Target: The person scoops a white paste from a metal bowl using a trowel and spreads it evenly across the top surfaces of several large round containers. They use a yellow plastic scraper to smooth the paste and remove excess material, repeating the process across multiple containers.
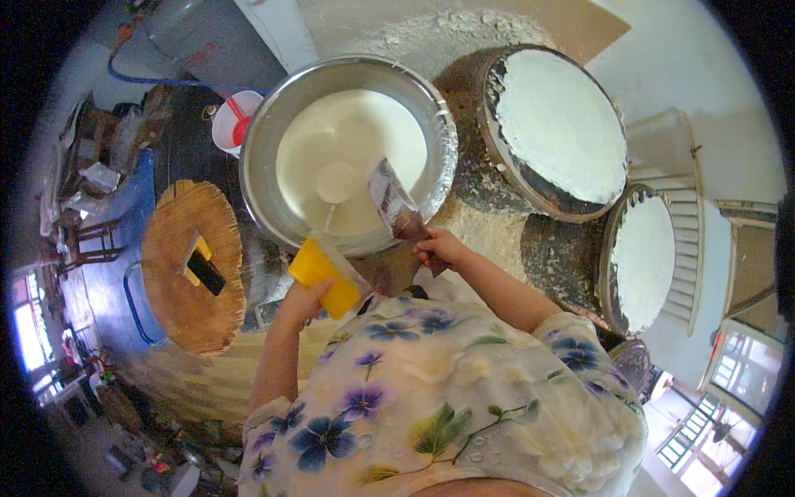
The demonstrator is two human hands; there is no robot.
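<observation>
My left hand (312, 299) grips a yellow-handled scraper (324, 277) with a pale, clear-looking blade, just outside the near rim of a large metal basin (261, 155). White liquid (360, 124) lies in the basin, and a thin drip shows below the scraper's side of it. My right hand (442, 248) is closed round the wooden handle of a broad flat scraper (391, 196); its whitish-coated blade reaches over the liquid from the near right rim. Whether the blade tip touches the liquid, I cannot tell.
Two drums with white-coated heads, a larger (559, 124) and a smaller (643, 261), stand at the right. Left of the basin is a white bucket (227, 127) holding something red. A round wooden board (168, 236) at the left bears another yellow scraper (197, 255) and a black object (206, 272).
</observation>
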